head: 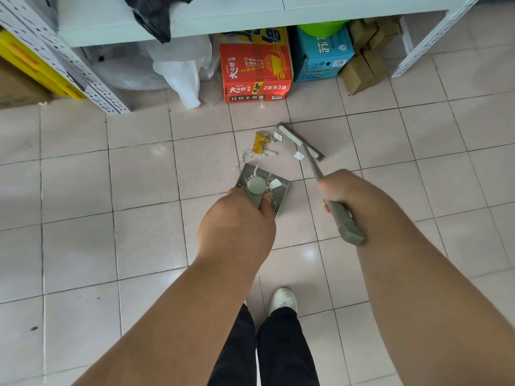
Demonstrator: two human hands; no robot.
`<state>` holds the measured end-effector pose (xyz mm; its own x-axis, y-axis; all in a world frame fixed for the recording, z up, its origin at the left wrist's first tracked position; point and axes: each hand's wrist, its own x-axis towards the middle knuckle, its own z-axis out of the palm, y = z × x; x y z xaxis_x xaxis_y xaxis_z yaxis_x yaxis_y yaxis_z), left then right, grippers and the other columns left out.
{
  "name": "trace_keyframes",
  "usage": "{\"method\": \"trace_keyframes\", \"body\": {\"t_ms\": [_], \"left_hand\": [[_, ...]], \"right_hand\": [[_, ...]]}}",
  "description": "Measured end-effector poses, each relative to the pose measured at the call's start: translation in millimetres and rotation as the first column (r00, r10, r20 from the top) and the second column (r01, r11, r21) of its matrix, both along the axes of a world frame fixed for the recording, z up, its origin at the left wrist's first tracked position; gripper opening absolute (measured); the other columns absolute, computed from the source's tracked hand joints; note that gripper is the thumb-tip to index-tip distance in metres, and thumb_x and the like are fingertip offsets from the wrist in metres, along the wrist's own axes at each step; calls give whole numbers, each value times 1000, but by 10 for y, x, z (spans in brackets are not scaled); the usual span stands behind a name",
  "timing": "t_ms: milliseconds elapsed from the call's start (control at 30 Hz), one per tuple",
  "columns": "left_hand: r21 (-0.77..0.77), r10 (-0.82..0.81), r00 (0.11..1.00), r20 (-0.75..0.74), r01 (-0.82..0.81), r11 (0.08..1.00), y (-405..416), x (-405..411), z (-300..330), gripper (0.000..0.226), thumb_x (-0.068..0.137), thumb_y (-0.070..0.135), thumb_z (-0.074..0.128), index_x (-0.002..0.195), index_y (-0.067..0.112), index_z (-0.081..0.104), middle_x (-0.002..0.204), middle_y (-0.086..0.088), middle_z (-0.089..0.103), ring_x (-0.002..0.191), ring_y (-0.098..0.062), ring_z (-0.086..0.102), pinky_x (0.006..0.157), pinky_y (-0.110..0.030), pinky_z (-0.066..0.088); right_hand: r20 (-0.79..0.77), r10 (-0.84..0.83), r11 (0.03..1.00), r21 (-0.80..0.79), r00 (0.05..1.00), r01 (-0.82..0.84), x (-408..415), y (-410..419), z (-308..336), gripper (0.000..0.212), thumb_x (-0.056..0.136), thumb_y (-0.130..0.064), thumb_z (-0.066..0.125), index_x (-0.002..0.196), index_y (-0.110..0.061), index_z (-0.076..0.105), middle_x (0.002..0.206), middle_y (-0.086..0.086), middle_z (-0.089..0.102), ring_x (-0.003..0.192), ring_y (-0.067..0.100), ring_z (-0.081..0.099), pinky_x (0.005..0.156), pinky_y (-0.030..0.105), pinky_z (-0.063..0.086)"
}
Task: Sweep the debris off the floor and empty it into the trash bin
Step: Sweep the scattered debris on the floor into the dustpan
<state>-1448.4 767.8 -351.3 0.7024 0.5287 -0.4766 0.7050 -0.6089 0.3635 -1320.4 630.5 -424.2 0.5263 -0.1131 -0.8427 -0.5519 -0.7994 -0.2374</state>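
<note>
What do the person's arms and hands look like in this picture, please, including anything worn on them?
Both arms are bare from the bottom edge of the view to the wrists: no sleeves show. The left hand and right hand wear no gloves, and no watch, bracelet or ring is visible. Lower down, dark trousers and a white shoe show.

Tiled floor (139,176) carries scattered debris (262,147) (paper scraps), dustpan (263,190), cartons (255,76).
</note>
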Motion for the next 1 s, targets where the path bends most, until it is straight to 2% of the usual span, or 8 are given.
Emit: {"method": "trace_keyframes", "body": {"t_ms": [100, 200, 433, 533, 700, 800, 900, 1000], "left_hand": [[0, 1, 1000, -6, -1, 1000, -3, 33, -2, 33, 96, 46, 39, 85, 15, 40, 62, 5, 34, 67, -22, 41, 58, -27, 32], [-6, 5, 1000, -14, -5, 1000, -9, 28, 12, 34, 96, 46, 39, 84, 15, 40, 60, 6, 34, 65, -21, 40, 56, -27, 31], [-12, 26, 1000, -13, -26, 1000, -11, -30, 44, 33, 96, 45, 39, 80, 16, 37, 59, 6, 36, 50, -11, 32, 42, -25, 22], [2, 24, 999, -27, -23, 1000, -22, -55, 36, 33, 96, 45, 39, 83, 14, 37, 59, 5, 34, 53, -14, 33, 43, -27, 23], [13, 25, 1000, -16, -25, 1000, -26, -147, 8, 33, 96, 45, 38, 86, 14, 39, 60, 5, 34, 62, -20, 41, 50, -28, 29], [14, 36, 999, -12, -36, 999, -11, -208, -4, 34, 96, 46, 38, 86, 14, 40, 61, 5, 35, 61, -20, 40, 47, -28, 27], [15, 36, 999, -3, -36, 999, 7, -297, -1, 34, 96, 46, 38, 85, 14, 40, 61, 5, 36, 61, -20, 41, 48, -27, 28], [-2, 59, 998, 7, -59, 998, 37, -435, 20, 34, 96, 47, 38, 85, 15, 41, 62, 6, 38, 60, -19, 41, 46, -27, 27]], "right_hand": [[-54, 96, 995, -19, 994, -97, -92, 110, -77, 31, 83, -24, 40, 83, -1, 59, 58, 15, 65, 56, 28, 61, 61, 31, 48], [-82, 169, 986, 22, 982, -168, -234, 136, 43, 17, 91, -10, 36, 93, 0, 50, 60, 15, 54, 40, 22, 53, 50, 24, 42], [-154, 108, 993, 72, 982, -98, -259, -235, 615, 37, 91, -12, 39, 122, -4, 56, 60, 10, 52, 44, 19, 46, 48, 22, 37], [-104, 112, 992, 72, 988, -105, -272, -153, 610, 32, 92, -13, 38, 117, -9, 58, 62, 10, 51, 41, 18, 46, 45, 20, 38], [-40, 293, 956, 26, 955, -292, -341, 172, 304, 17, 93, -11, 35, 83, -6, 48, 53, 11, 53, 23, 16, 46, 38, 11, 36], [-112, 342, 940, 14, 933, -342, -472, 196, 292, 20, 93, -11, 35, 78, -5, 46, 38, 9, 53, 18, 15, 43, 37, 11, 36], [-152, 303, 952, 12, 941, -305, -591, 76, 450, 18, 95, -15, 37, 86, -5, 49, 55, 11, 52, 23, 15, 44, 37, 11, 38], [-151, 226, 974, 6, 962, -228, -576, -112, 660, 19, 95, -19, 41, 92, -6, 54, 60, 10, 54, 34, 16, 47, 41, 16, 38]]}}
